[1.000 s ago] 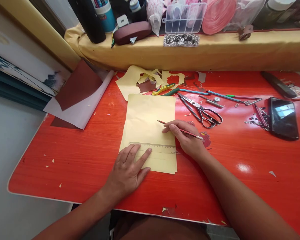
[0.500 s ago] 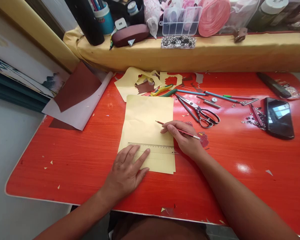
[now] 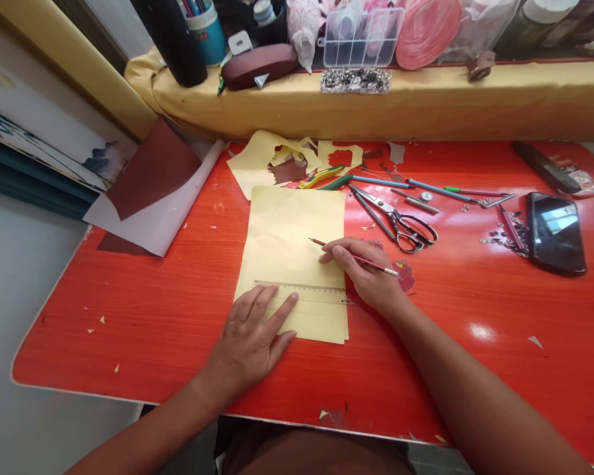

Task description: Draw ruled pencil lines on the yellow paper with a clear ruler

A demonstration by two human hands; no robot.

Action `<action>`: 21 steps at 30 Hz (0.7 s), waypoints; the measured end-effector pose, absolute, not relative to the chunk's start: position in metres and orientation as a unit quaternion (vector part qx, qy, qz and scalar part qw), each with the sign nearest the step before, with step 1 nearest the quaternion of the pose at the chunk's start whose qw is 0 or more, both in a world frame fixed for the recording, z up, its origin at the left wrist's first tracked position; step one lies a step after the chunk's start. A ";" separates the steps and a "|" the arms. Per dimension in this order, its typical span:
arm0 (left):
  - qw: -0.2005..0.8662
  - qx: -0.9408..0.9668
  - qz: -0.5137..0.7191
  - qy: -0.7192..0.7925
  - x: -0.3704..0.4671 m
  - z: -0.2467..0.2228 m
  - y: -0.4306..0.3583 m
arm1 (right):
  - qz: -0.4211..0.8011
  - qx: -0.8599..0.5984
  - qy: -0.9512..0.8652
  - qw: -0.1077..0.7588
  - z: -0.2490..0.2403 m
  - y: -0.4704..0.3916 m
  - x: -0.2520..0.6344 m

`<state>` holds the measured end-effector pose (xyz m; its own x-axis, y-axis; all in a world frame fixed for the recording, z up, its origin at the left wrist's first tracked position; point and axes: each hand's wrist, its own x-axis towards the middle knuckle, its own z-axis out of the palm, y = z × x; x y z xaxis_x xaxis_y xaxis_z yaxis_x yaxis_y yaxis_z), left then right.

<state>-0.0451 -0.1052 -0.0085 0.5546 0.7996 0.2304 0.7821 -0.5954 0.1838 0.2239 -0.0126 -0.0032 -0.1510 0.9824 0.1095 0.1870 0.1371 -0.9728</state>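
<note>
Yellow paper sheets (image 3: 297,224) lie on the red table (image 3: 168,316). Across their lower part is a clear ruler (image 3: 321,295). My left hand (image 3: 252,336) lies with its fingers spread over the ruler's left part and the paper's lower left; it holds nothing. My right hand (image 3: 363,270) is at the paper's right edge, its fingers closed round a red pencil (image 3: 373,264) whose tip points left over the middle of the paper. Faint lines show on the paper near the ruler.
Behind the paper lie yellow-handled pliers (image 3: 324,177) and cut scraps (image 3: 257,158). Scissors (image 3: 408,227), pens (image 3: 440,191) and a phone (image 3: 557,234) are at the right. Brown and white sheets (image 3: 153,191) lie far left. A cloth-covered ledge (image 3: 277,109) borders the back.
The view has shifted very slightly. Both hands, the pencil and the ruler keep the same places on the paper.
</note>
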 end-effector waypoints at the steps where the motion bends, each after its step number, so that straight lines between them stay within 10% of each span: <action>1: 0.030 0.881 0.146 0.449 -0.045 -0.009 -0.105 | 0.450 -0.479 -0.611 0.441 -0.003 -0.013 0.224; 21: 0.032 0.881 0.139 0.451 -0.045 -0.009 -0.106 | 0.450 -0.484 -0.613 0.432 -0.001 -0.014 0.223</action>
<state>-0.0454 -0.1056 -0.0088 0.5543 0.8039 0.2157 0.7864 -0.5907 0.1806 0.2235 -0.0137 -0.0009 -0.1581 0.9830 0.0937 0.2055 0.1256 -0.9706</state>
